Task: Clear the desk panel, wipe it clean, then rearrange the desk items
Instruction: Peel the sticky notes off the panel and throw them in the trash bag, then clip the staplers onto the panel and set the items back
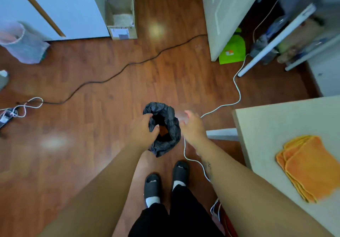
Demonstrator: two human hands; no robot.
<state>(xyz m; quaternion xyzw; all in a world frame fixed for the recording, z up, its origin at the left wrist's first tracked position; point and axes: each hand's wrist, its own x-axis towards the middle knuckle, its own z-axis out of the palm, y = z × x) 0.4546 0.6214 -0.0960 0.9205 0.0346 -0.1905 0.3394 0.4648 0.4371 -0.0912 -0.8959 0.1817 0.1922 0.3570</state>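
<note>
I stand over a wooden floor, looking down. My left hand [144, 131] grips the rim of a crumpled black plastic bag [169, 126] held open above my feet. Something brown-orange shows inside the bag. My right hand [193, 126] is just right of the bag, blurred, fingers spread, holding nothing. The pale desk panel [266, 126] reaches in from the right. A stack of folded orange cloths [311, 166] lies on it near the right edge.
A white cable [237, 89] and a black cable [110, 76] run across the floor. A cardboard box [121, 16] stands at the back, a mesh bin [22, 41] at left, a green bag [233, 50] under white furniture at right.
</note>
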